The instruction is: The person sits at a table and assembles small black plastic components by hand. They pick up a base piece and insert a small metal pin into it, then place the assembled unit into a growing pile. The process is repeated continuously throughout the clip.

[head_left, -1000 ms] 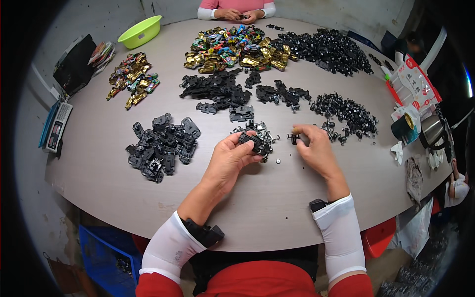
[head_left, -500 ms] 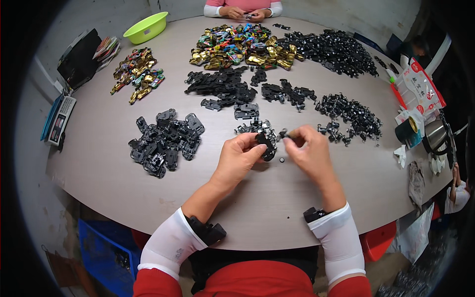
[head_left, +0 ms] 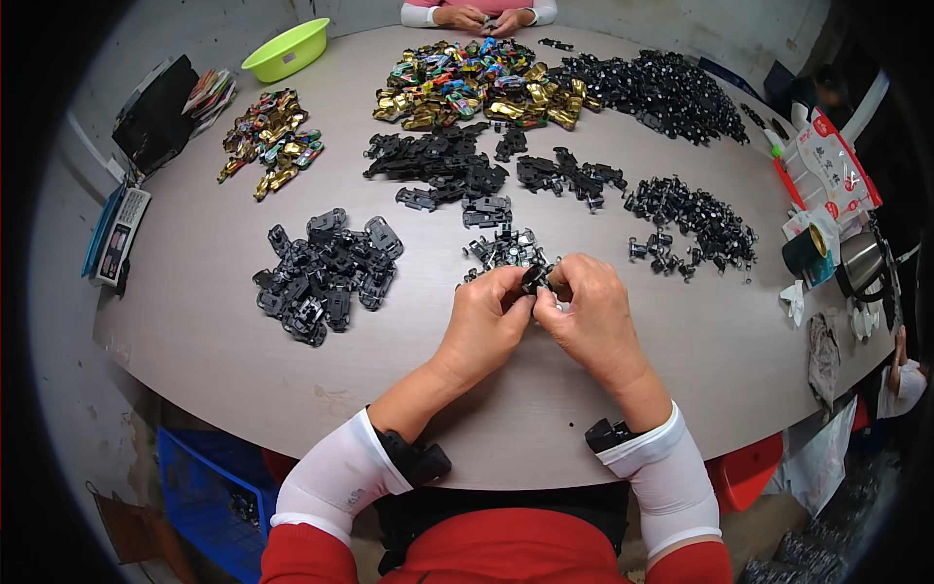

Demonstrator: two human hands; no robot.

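Observation:
My left hand [head_left: 484, 323] and my right hand [head_left: 592, 317] meet above the grey round table [head_left: 195, 321], fingertips pinched together on one small black plastic part [head_left: 535, 280]. Just beyond the fingers lies a little heap of similar small black parts [head_left: 504, 251]. A pile of larger black chassis pieces [head_left: 327, 273] sits to the left of my left hand. A scatter of black wheel-and-axle bits [head_left: 693, 222] lies to the right of my right hand.
Farther out lie more black part piles [head_left: 443, 165], a big black heap [head_left: 657, 88], coloured toy car bodies [head_left: 467, 83] and a smaller coloured pile [head_left: 272, 136]. A green bowl [head_left: 286, 49], a calculator [head_left: 117, 234], cups [head_left: 808, 253], and another person's hands [head_left: 479, 17] ring the table.
My right hand moved left from the table to join my left hand, and both now pinch the small black part together.

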